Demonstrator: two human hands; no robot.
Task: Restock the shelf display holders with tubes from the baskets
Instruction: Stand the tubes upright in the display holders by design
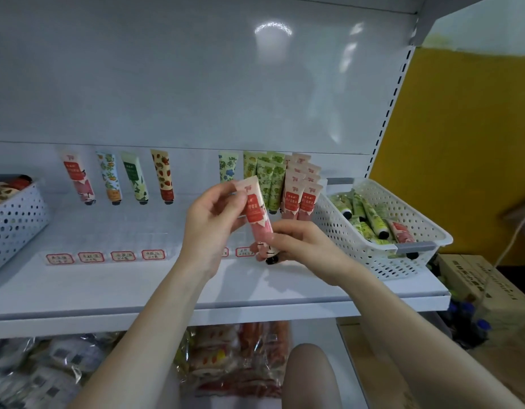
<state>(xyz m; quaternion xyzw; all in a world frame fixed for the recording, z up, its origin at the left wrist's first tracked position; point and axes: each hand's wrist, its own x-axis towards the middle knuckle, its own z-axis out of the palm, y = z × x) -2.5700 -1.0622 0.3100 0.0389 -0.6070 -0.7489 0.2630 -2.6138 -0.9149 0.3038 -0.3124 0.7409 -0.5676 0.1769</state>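
Both hands hold one pink tube (259, 219) above the shelf's (107, 286) front edge: left hand (214, 219) pinches its top, right hand (296, 243) grips its capped bottom.

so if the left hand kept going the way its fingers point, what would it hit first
Likely the blue-flowered tube standing behind the left hand, whose fingers pinch the top of the pink tube; depth between them is unclear.

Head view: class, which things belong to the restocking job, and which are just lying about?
Job: pink tube, held by left hand and right hand; right basket; left basket; displayed tubes.
Lying about: snack bags below; cardboard box.
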